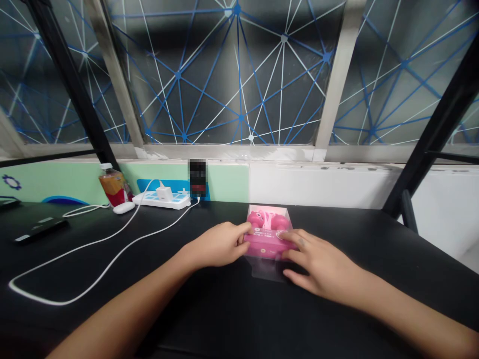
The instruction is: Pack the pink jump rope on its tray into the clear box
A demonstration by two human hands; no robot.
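A pink box with clear plastic sides [262, 245] lies on the black table in front of me. Inside its far part are pink rounded objects with pale strands, whose kind I cannot make out. A transparent flap [267, 269] sticks out from the near end. My left hand [224, 244] has its fingers curled in at the box's left edge, thumb and forefinger gripping it. On the other side, my right hand [318, 262] rests spread fingers on the right part of the box, with the thumb apart near the flap.
A white power strip [164, 200] with a plugged-in charger [163, 193] stands by the wall. Near it are a drink bottle [113, 185], a white rounded case [123, 208] and an upright phone-like device [197, 177]. A white cable [93, 243] loops across the left. A flat black object [41, 229] lies farther left.
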